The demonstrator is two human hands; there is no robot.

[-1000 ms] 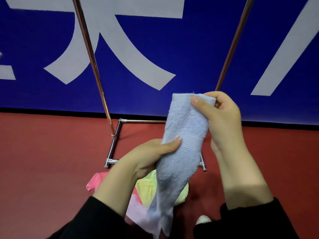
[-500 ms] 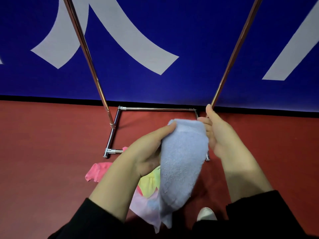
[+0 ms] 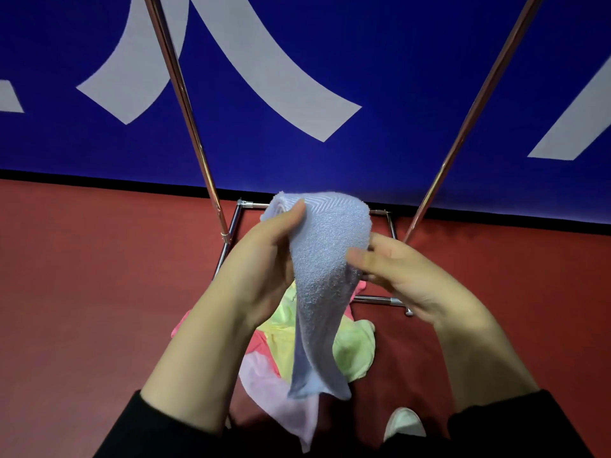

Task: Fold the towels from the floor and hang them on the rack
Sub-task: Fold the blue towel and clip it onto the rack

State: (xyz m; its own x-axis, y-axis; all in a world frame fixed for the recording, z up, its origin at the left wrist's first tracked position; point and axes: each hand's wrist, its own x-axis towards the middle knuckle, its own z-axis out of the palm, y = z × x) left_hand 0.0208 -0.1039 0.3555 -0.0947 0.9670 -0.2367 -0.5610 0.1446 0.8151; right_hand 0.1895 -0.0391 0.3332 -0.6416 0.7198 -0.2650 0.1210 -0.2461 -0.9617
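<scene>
While held, blue towel [image 3: 325, 259], uncontained.

A dark red floor [image 3: 82, 292] carries everything — it runs back to a black strip at the foot of a blue wall. The chrome base of a rack [image 3: 380, 299] stands on it near that far edge. In front of the base lies a loose heap of towels: a yellow-green towel [image 3: 353, 350], a pink towel [image 3: 261, 345] and a pale pink towel [image 3: 281, 401] — overlapping. A white shoe [image 3: 403, 421] rests at the near edge.
</scene>
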